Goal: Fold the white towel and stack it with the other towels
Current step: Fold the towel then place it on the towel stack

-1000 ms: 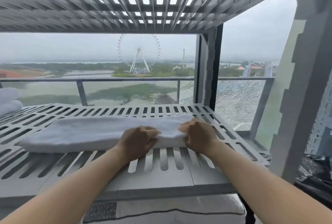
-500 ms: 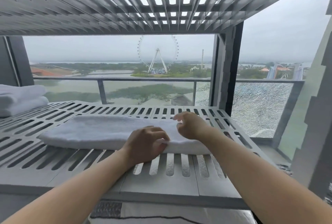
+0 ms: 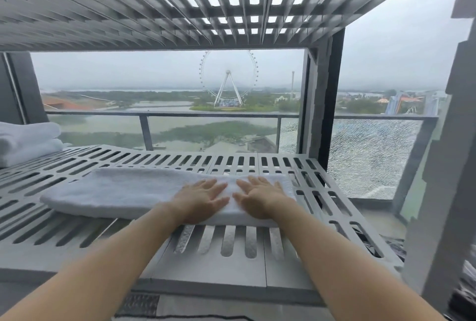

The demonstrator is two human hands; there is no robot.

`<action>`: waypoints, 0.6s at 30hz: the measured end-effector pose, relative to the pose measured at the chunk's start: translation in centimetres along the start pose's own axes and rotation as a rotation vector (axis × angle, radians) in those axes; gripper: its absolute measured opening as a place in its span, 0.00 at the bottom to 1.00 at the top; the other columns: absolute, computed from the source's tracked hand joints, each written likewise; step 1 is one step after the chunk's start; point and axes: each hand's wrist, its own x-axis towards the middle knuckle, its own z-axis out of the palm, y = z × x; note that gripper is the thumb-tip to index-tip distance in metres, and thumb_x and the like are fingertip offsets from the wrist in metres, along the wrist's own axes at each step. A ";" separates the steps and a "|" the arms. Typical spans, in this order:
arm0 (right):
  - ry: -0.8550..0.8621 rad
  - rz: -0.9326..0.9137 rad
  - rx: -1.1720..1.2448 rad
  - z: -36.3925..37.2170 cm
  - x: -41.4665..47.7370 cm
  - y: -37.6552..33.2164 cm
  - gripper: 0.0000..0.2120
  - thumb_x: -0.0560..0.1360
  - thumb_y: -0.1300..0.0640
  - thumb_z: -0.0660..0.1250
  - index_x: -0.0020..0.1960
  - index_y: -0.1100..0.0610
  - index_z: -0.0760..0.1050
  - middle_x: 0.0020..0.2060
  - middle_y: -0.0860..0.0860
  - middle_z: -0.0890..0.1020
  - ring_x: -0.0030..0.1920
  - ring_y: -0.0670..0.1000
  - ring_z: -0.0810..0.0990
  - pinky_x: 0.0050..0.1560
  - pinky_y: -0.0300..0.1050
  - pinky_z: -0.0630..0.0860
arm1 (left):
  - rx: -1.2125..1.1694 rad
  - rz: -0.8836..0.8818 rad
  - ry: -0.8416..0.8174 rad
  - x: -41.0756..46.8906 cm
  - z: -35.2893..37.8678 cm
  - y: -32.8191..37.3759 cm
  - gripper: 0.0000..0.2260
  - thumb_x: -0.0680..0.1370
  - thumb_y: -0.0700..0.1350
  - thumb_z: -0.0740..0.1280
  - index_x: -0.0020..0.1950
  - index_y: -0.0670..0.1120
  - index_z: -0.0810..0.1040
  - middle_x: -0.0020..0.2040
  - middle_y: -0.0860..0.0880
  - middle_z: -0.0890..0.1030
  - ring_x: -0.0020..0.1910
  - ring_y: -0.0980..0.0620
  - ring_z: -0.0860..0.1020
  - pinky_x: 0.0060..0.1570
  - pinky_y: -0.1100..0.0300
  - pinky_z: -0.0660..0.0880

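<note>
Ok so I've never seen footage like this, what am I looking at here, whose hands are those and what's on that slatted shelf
There is no machine here. A person wears a wide-angle camera on their head, so you see their own two bare arms reaching forward. The left hand and right hand lie flat and open, side by side, on the right end of a long folded white towel; nothing is gripped. The towel rests on a grey slatted shelf. Two more folded towels are stacked at the shelf's far left edge. Behind is a glass balcony railing.
</note>
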 end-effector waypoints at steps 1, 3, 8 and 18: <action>-0.008 -0.007 -0.007 -0.2 0.3 0.1 0.27 0.78 0.40 0.44 0.75 0.45 0.46 0.76 0.49 0.46 0.76 0.51 0.43 0.71 0.60 0.37 | -0.002 -0.019 0.004 -0.1 0.0 0.1 0.27 0.77 0.65 0.44 0.75 0.58 0.48 0.77 0.51 0.48 0.76 0.51 0.48 0.73 0.45 0.48; -0.039 -0.007 -0.021 -0.5 1.0 -0.1 0.26 0.78 0.41 0.43 0.75 0.46 0.48 0.76 0.49 0.47 0.76 0.52 0.44 0.72 0.61 0.39 | -0.012 -0.050 -0.003 -0.3 -0.3 0.5 0.28 0.78 0.64 0.45 0.75 0.56 0.48 0.78 0.51 0.48 0.76 0.51 0.48 0.73 0.44 0.49; -0.039 -0.038 0.015 -1.3 3.7 -2.6 0.25 0.79 0.47 0.43 0.75 0.51 0.48 0.76 0.49 0.48 0.76 0.54 0.46 0.73 0.62 0.43 | -0.177 -0.113 0.003 -0.7 -2.0 0.1 0.23 0.81 0.52 0.46 0.76 0.48 0.53 0.77 0.50 0.52 0.75 0.53 0.50 0.73 0.42 0.48; -0.010 -0.002 -0.073 1.2 4.6 -1.7 0.28 0.76 0.34 0.41 0.74 0.40 0.44 0.76 0.47 0.47 0.76 0.51 0.44 0.72 0.57 0.38 | -0.025 -0.115 -0.076 0.2 -1.5 -4.8 0.25 0.80 0.61 0.43 0.76 0.56 0.46 0.77 0.52 0.48 0.76 0.50 0.47 0.71 0.37 0.43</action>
